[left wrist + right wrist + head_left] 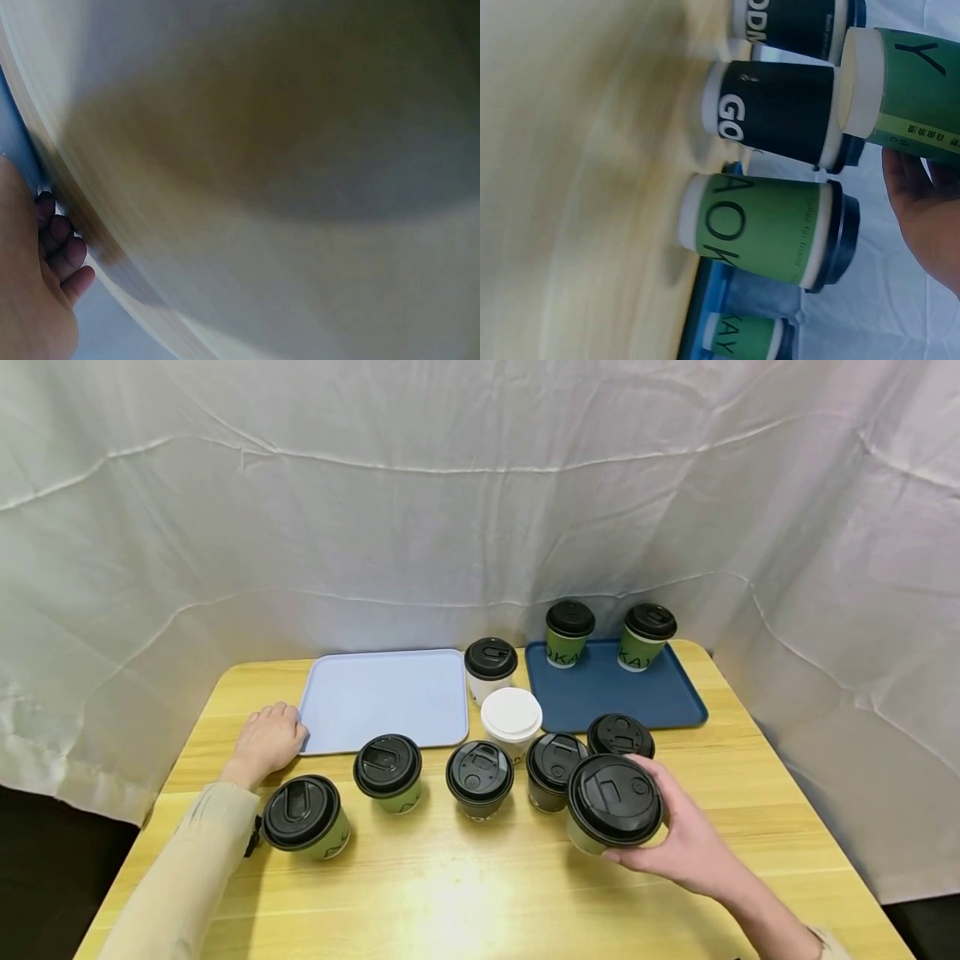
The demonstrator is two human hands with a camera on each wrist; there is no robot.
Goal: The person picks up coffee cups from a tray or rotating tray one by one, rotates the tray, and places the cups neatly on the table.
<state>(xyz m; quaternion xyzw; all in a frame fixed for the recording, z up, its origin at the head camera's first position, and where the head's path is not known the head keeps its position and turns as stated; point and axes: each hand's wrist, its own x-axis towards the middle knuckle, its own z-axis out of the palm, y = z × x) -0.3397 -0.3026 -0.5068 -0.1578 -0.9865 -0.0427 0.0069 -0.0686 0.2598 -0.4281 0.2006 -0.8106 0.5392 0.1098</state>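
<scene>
My right hand (690, 847) grips a green paper cup with a black lid (615, 802) around its side. In the right wrist view that green cup (919, 94) is lifted clear of the wood. On the table by the left edge of the light blue tray (386, 697) rests my left hand (272, 739), its fingers loosely bent and holding nothing. Behind the held cup stands a green cup (761, 229), partly hidden in the head view. Two dark cups, one with its lid (557, 762) closest to the held cup, stand to its left.
Two green cups (567, 633) stand on the dark blue tray (622, 702) at the back right. Between the trays are a black-lidded white cup (491, 670) and a white-lidded cup (512, 714). Green cups (303, 814) stand at the left front. Pale cloth (450, 527) hangs behind.
</scene>
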